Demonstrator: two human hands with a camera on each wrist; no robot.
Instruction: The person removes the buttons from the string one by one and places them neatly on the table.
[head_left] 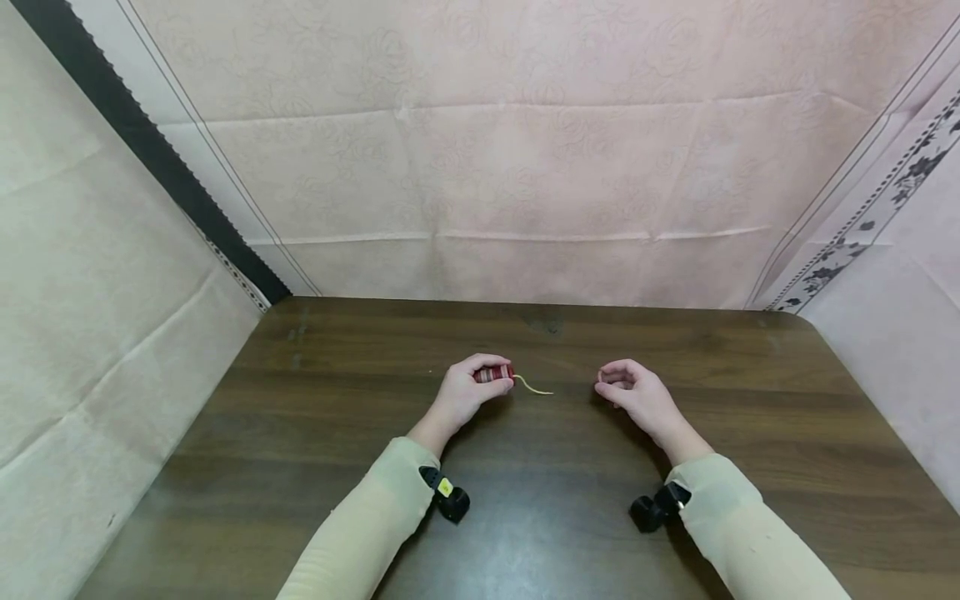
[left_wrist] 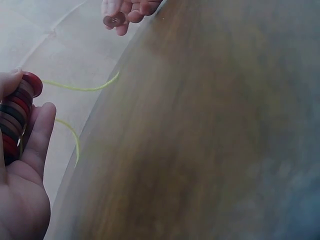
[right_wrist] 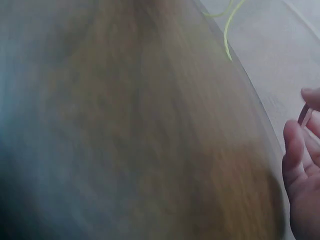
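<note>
Between its thumb and fingers, my left hand [head_left: 459, 402] grips a stack of round buttons [head_left: 492, 374] lying flat face to face. Red, brown and dark ones alternate in the left wrist view, where the palm [left_wrist: 25, 205] shows below the stack. A thin yellow string [left_wrist: 82, 89] comes out of the stack, and a loose end of it curves toward the right hand. Off to the right, my right hand [head_left: 641, 398] pinches a single brown button [left_wrist: 114, 19] by its edge. That button is apart from the string; its small holes face the left wrist camera.
Both hands are above a dark brown wooden table [head_left: 540, 500]. Pale patterned cloth [head_left: 487, 183] hangs behind the table's far edge and along both sides. Each wrist wears a small black camera, such as the left one [head_left: 452, 504], over a light sleeve [head_left: 367, 517].
</note>
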